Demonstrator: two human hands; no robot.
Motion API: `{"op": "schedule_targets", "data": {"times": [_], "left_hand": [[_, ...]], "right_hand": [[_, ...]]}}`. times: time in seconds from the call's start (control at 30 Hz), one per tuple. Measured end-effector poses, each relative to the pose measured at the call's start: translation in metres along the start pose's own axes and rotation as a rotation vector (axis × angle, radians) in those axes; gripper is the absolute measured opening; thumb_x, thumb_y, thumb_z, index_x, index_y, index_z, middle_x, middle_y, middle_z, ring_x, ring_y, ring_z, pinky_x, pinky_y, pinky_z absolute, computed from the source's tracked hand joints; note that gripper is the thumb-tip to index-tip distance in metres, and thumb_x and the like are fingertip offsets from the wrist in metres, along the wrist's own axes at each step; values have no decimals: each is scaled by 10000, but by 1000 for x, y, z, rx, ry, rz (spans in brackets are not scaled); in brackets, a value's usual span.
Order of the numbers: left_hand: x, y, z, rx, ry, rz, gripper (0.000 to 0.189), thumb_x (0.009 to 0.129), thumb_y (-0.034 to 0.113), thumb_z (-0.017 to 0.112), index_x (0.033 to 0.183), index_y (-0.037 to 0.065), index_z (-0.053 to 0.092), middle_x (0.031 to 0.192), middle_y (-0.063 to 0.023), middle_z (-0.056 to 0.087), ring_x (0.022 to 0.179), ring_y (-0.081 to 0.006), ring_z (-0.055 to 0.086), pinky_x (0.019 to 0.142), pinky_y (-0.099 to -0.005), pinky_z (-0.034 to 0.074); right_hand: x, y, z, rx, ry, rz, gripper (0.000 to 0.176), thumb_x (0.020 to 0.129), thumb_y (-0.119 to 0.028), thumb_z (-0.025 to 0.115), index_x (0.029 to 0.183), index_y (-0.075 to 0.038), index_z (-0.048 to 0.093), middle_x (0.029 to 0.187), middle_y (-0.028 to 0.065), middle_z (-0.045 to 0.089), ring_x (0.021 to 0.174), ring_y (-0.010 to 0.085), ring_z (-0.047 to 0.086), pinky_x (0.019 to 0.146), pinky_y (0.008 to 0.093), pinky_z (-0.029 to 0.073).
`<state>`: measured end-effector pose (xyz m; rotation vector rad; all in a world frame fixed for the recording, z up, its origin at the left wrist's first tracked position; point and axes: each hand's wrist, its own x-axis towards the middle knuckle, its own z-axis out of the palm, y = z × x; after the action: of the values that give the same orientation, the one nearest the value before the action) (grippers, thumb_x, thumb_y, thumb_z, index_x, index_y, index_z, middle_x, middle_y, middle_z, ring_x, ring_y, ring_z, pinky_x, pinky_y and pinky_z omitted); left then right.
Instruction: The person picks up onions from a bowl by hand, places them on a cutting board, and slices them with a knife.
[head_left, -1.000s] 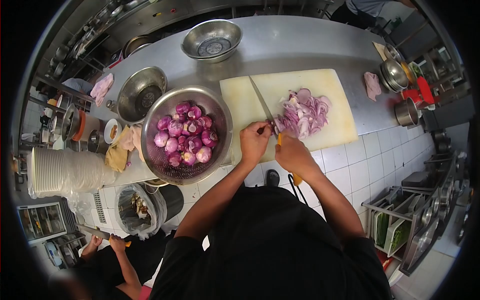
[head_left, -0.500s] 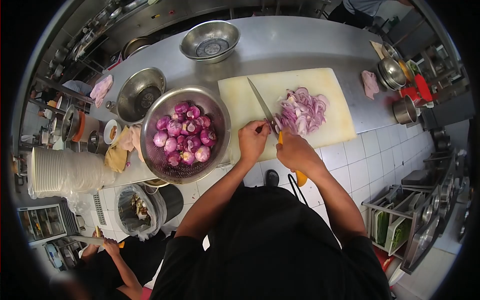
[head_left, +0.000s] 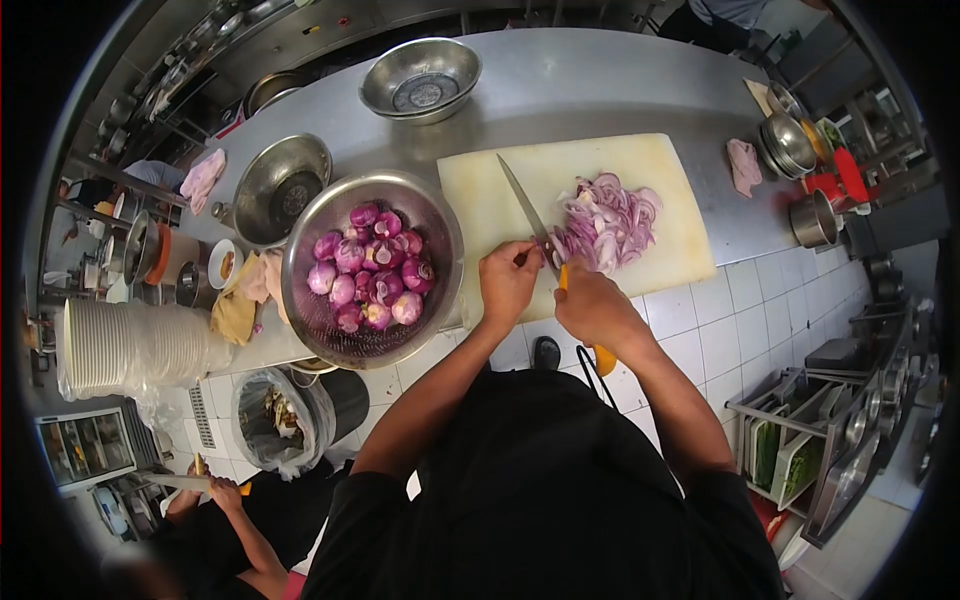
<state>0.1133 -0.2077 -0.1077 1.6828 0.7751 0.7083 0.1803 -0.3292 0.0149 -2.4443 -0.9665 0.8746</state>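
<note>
My right hand (head_left: 598,308) is wrapped round the yellow handle of a long knife (head_left: 525,203), whose blade points away over the white cutting board (head_left: 480,190). My left hand (head_left: 508,284) is at the board's near edge, left of the blade, its fingers pinched on a small piece of onion mostly hidden by them. Sliced red onion (head_left: 610,222) lies in a heap right of the blade. Left of the board, a large steel colander (head_left: 440,310) holds several peeled whole red onions (head_left: 372,262).
Steel bowls (head_left: 420,80) stand at the back and left of the metal table. Stacked plates (head_left: 105,345) are at the far left. A lined bin (head_left: 285,425) stands on the floor below. Another person's hands hold a knife at lower left. Racks are at right.
Both hands and the knife stay almost in place at the board's near edge. The view has shifted very slightly.
</note>
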Motion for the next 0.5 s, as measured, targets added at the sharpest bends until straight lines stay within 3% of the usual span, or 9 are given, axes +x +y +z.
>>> {"op": "schedule_targets", "data": {"times": [0.03, 0.13, 0.3, 0.43, 0.5], "left_hand": [[0, 0, 0, 8, -1, 1, 149, 905, 91, 721, 963, -39, 766, 735, -72, 749, 640, -90, 670, 624, -255, 529], [0, 1, 0, -14, 15, -18, 147, 866, 110, 741, 939, -14, 769, 762, -142, 742, 643, -204, 713, 649, -323, 548], [-2, 3, 0, -51, 22, -37, 148, 864, 105, 743, 944, -17, 768, 772, -140, 741, 650, -203, 713, 651, -324, 550], [-1, 8, 0, -11, 28, -19, 135, 854, 98, 748, 932, -9, 772, 782, -137, 742, 657, -213, 712, 663, -326, 556], [-2, 3, 2, 45, 31, 46, 146, 871, 94, 745, 953, -23, 773, 785, -118, 755, 661, -156, 702, 657, -297, 551]], "right_hand": [[0, 0, 0, 2, -4, 4, 314, 960, -119, 558, 1161, 105, 470, 773, 291, 674, 565, 387, 677, 594, 493, 552], [0, 0, 3, -11, 17, 2, 316, 952, -128, 568, 1149, 101, 476, 860, 327, 680, 731, 455, 699, 724, 535, 552], [7, -2, 9, -5, 13, 42, 336, 932, -146, 596, 1133, 96, 479, 1005, 366, 670, 1007, 543, 646, 918, 587, 492], [18, 6, 24, -10, 98, 0, 340, 923, -153, 583, 1149, 83, 491, 975, 346, 682, 969, 533, 661, 875, 583, 512], [38, 18, 42, 3, 158, -9, 353, 907, -155, 570, 1180, 63, 523, 1002, 321, 692, 979, 522, 665, 859, 573, 522]]}}
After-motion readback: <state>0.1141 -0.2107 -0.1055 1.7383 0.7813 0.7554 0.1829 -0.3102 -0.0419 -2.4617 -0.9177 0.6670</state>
